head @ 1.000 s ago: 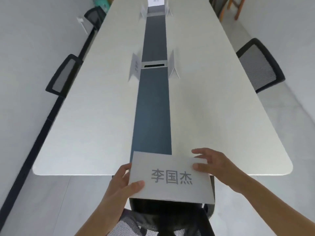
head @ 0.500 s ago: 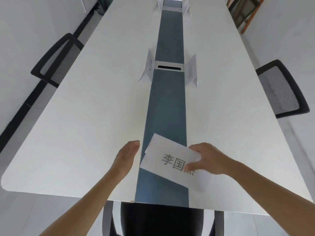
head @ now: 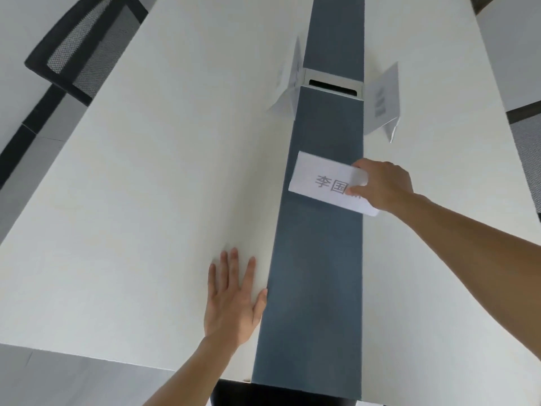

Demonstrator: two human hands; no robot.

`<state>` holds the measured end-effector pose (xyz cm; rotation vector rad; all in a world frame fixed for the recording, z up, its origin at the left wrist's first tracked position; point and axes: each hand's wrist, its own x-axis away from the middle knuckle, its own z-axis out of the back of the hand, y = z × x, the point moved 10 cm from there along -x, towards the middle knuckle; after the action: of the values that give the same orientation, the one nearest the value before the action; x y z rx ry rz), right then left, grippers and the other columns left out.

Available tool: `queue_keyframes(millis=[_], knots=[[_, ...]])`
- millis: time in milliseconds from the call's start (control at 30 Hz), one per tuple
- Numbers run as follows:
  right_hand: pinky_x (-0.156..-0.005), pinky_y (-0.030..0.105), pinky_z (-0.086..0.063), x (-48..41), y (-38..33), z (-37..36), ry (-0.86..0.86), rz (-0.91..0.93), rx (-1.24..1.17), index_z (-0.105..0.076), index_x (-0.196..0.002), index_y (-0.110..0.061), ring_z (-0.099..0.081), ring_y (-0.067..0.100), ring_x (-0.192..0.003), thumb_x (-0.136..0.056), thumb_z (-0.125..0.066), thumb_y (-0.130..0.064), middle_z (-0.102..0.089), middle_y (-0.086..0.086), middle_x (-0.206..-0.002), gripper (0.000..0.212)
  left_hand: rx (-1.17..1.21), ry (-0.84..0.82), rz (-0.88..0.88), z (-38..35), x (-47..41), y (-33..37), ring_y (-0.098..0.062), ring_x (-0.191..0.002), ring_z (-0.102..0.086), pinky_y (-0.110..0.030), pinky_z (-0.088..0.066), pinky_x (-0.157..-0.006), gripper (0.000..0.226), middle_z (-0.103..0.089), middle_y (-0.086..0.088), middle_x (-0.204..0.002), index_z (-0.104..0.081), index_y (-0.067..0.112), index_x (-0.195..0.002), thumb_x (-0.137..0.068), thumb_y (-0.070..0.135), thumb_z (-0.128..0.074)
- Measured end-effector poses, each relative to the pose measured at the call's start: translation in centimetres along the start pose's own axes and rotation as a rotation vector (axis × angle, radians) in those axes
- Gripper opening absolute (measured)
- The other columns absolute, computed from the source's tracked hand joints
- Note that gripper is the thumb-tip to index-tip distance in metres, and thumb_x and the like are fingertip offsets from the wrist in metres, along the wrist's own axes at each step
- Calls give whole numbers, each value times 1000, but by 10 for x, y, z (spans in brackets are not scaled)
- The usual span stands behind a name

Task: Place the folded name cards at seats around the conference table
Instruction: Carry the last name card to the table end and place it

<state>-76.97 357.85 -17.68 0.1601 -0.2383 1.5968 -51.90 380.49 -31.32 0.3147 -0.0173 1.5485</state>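
Observation:
A white folded name card [head: 320, 181] with printed characters lies over the dark centre strip [head: 319, 259] of the long white conference table [head: 152, 186]. My right hand [head: 380, 186] pinches the card's right end, thumb on top, covering the last character. My left hand [head: 232, 300] rests flat on the white tabletop with fingers spread, just left of the strip near the table's front edge. Two other folded name cards stand farther along: one [head: 288, 86] left of the strip, one [head: 383, 101] right of it.
A metal cable box [head: 333, 85] is set into the strip between the two standing cards. A black mesh chair [head: 85, 45] stands at the table's left side, another chair [head: 527, 136] at the right edge, and a dark chair back [head: 278, 395] below the front edge.
My right hand has carried the card forward along the centre strip, away from the front edge. My left hand let go of the card and now lies flat on the tabletop.

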Motion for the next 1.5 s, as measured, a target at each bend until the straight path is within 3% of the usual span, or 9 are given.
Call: queue_keyframes(millis=[300,433,500,567,667,733,1333,1433,1500], knots=[[-69,32,-40,-38,-10,-20,-56,58,9,-52,-121,-24,-62,33,-91,-80,-71,-41,-70,9,-106,48,10,-2,-20,1,1,1,-37,-145,-12,-51,-15,-113,65,-25,-22,-155,-32,17,-147,-92,52,-35],[-81,39,-43,-44,-11,-23,-42,48,20,-49,-125,-23,-60,35,-100,-83,-68,-37,-67,10,-115,49,13,-6,-19,2,0,0,-36,-145,-13,-52,-16,-113,65,-26,-22,-155,-33,17,-146,-92,52,-35],[-95,46,-40,-43,-15,-19,24,54,101,-42,-135,-23,-52,36,-118,-83,-67,-37,-57,10,-133,59,11,-5,-17,2,1,0,-36,-145,-13,-52,-16,-113,65,-25,-21,-155,-32,17,-146,-91,52,-34],[-107,54,-30,-37,-20,-18,103,28,171,-30,-144,-24,-33,36,-137,-86,-62,-34,-35,11,-152,67,13,-9,-17,1,1,0,-36,-146,-14,-52,-17,-113,65,-25,-21,-156,-32,17,-146,-91,52,-34],[-109,62,-22,-22,-20,-37,79,-52,219,-6,-151,-27,-6,41,-146,-89,-56,-33,-5,13,-161,80,14,-5,-14,1,1,-1,-37,-145,-16,-52,-17,-113,65,-25,-21,-156,-33,17,-146,-91,52,-34],[-108,63,-24,-16,-18,-47,65,-64,210,2,-151,-26,-1,45,-145,-88,-58,-37,2,15,-161,88,15,-4,-13,2,1,0,-37,-145,-17,-52,-17,-113,65,-25,-21,-155,-33,17,-146,-91,52,-33],[-109,64,-23,-10,-18,-39,31,-23,262,8,-151,-25,-3,44,-146,-85,-60,-47,0,17,-161,98,-5,5,-6,4,0,0,-38,-145,-18,-51,-15,-113,65,-27,-21,-155,-35,18,-145,-91,53,-33],[-108,60,-26,12,-25,-19,118,17,257,-2,-152,-21,-14,41,-145,-84,-61,-43,-13,18,-160,93,-14,-10,-3,5,1,-1,-38,-145,-19,-51,-14,-113,65,-27,-22,-155,-35,18,-145,-91,53,-33],[-106,55,-33,39,-32,-2,164,53,185,-18,-150,-19,-31,37,-139,-85,-61,-38,-30,16,-154,80,-28,-22,10,6,1,-2,-38,-145,-18,-51,-13,-114,65,-26,-22,-155,-34,17,-145,-91,53,-30]])
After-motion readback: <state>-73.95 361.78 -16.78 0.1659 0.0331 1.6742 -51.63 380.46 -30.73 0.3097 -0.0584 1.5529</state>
